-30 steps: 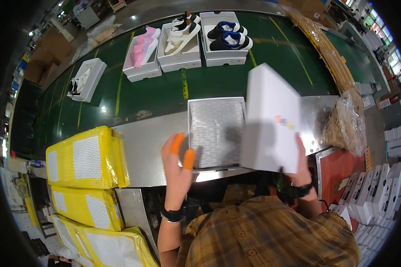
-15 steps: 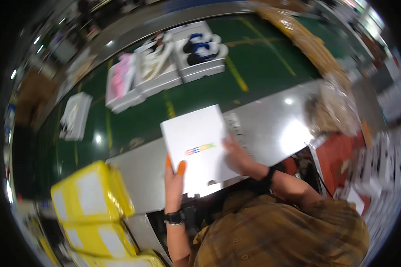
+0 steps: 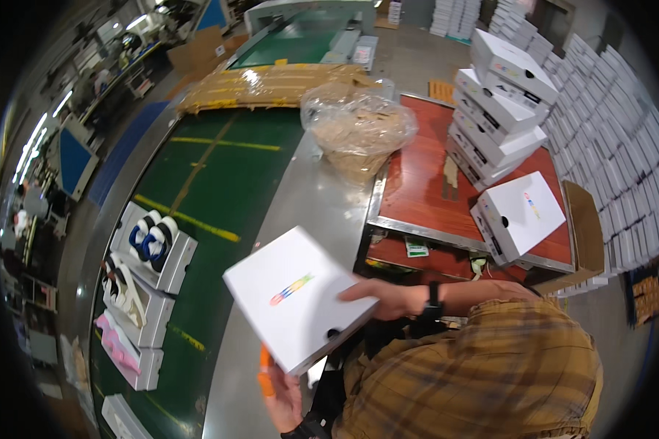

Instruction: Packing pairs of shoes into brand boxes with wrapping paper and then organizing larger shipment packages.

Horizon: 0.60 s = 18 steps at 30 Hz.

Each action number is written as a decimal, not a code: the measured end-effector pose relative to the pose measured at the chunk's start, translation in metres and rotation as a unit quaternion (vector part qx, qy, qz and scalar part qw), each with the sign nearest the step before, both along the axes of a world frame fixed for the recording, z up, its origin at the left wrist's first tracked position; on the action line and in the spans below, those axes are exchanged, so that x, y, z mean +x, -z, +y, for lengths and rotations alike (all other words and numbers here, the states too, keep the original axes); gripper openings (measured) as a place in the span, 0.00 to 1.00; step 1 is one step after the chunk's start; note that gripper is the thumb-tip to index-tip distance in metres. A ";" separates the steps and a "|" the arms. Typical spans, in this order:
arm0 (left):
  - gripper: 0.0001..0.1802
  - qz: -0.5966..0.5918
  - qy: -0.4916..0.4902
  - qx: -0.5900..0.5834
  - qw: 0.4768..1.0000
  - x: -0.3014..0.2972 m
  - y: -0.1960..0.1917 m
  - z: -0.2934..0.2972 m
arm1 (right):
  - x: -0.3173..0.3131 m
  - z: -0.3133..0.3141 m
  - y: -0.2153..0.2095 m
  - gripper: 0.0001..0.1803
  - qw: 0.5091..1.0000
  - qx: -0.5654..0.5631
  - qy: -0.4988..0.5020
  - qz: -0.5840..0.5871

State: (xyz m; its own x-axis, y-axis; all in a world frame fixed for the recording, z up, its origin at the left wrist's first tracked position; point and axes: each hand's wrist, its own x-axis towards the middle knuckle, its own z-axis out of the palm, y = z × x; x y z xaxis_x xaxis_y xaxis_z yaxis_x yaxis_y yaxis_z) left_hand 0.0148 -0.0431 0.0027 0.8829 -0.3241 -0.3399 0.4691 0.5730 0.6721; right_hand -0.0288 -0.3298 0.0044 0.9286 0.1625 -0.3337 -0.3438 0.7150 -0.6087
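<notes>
A closed white shoe box [image 3: 285,274] with a small multicoloured print on its lid is held tilted above the steel edge of the conveyor. My right hand [image 3: 389,298] grips its right side, the thumb lying over the lid. At the near lower corner my left hand [image 3: 280,395] supports the box, orange covers on two of its fingers; the fingers beneath are partly hidden. On the green belt [image 3: 212,190] to the left stand open shoe boxes with blue-and-white sandals [image 3: 154,238], white shoes [image 3: 124,289] and pink shoes [image 3: 117,344].
A red-brown table [image 3: 425,168] at the right carries a stack of white shoe boxes [image 3: 494,121] and one tilted box [image 3: 523,216]. Crumpled brown paper in clear plastic [image 3: 359,124] lies near its corner. Wrapped cardboard [image 3: 271,86] spans the belt. Tall box stacks [image 3: 608,146] stand behind.
My view has swung to the right, bringing the table and stacked boxes into sight. Both hands keep hold of the white box, which has turned with me.
</notes>
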 end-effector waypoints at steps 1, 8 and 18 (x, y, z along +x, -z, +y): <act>0.31 -0.038 0.081 0.005 0.996 0.002 -0.010 -0.014 | -0.025 -0.018 0.008 0.39 0.998 0.015 0.050 0.035; 0.27 -0.127 0.346 0.191 0.910 0.010 -0.006 -0.074 | -0.151 -0.083 -0.021 0.39 0.904 -0.091 0.414 0.060; 0.20 -0.175 0.458 0.228 0.841 0.022 0.009 -0.093 | -0.257 -0.089 -0.059 0.33 0.645 -0.118 0.755 -0.012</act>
